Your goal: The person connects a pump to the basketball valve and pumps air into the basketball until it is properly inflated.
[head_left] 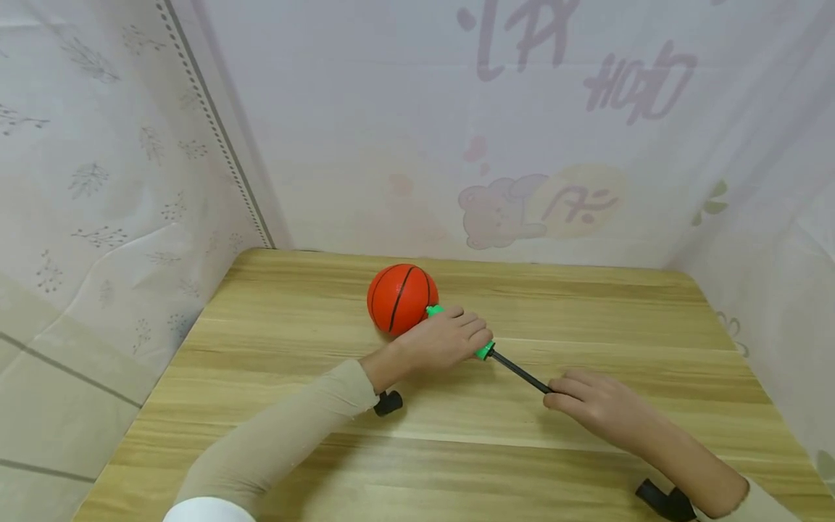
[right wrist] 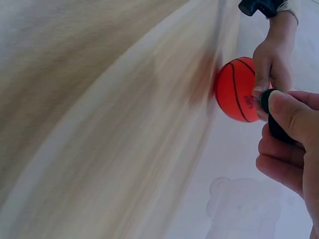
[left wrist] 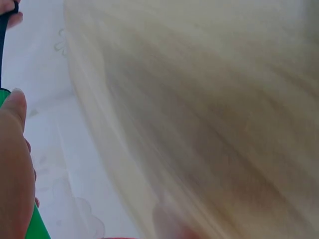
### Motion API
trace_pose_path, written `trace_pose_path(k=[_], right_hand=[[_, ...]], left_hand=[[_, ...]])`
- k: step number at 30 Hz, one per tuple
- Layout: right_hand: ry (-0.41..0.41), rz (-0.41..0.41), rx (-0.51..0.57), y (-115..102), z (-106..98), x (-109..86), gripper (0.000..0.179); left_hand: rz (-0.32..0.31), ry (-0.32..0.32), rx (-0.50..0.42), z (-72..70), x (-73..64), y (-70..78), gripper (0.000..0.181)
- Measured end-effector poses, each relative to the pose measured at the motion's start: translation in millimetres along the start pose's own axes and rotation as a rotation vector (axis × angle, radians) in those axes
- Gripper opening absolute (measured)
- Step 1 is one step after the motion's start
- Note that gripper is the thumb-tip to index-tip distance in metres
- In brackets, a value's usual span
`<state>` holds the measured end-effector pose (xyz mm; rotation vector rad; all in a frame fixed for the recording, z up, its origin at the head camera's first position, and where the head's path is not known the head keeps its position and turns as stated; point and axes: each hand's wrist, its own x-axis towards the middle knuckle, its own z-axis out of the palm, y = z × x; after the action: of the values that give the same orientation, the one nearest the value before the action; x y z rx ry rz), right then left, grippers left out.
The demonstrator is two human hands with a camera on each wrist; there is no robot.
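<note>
An orange-red toy basketball [head_left: 398,299] with black lines sits near the back of the table. Around the green barrel of a ball pump [head_left: 485,351], the fingers of my left hand [head_left: 443,339] are curled, just right of the ball. The barrel's tip meets the ball's right side in the head view. A black plunger rod [head_left: 518,370] runs out of the barrel toward my right hand [head_left: 596,402]. That hand grips the black pump handle [right wrist: 280,128] between thumb and fingers, as the right wrist view shows. Most of the barrel is hidden under my left hand.
The wood-grain table [head_left: 457,471] carries the ball. Pale printed cloth [head_left: 365,145] hangs behind it and at both sides. Black camera mounts show at the left wrist [head_left: 388,403] and the right wrist [head_left: 665,500].
</note>
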<state>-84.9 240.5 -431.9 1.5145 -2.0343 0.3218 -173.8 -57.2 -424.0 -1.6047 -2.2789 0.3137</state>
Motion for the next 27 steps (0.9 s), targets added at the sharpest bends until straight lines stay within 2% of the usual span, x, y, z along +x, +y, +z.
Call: trace_pose_path(k=[5, 10, 13, 21, 27], right_hand=[[0.026, -0.007, 0.006, -1, -4, -3.8, 0.038], [-0.073, 0.037, 0.009, 2, -2, 4.3, 0.040], [-0.105, 0.034, 0.008, 6, 4, 14.6, 0.040], [-0.071, -0.025, -0.033, 18, 29, 45.3, 0.043], [-0.052, -0.031, -0.061, 21, 37, 49.3, 0.046]], left_hand=[[-0.006, -0.013, 0.013, -1.8, 0.5, -2.6, 0.023], [0.000, -0.038, 0.026, -2.1, 2.5, -0.8, 0.019], [0.002, -0.047, 0.051, -1.5, 4.3, 0.7, 0.019], [0.011, -0.035, 0.056, -0.7, 6.5, 4.1, 0.015], [0.012, -0.052, 0.021, -2.7, 7.4, 2.7, 0.015]])
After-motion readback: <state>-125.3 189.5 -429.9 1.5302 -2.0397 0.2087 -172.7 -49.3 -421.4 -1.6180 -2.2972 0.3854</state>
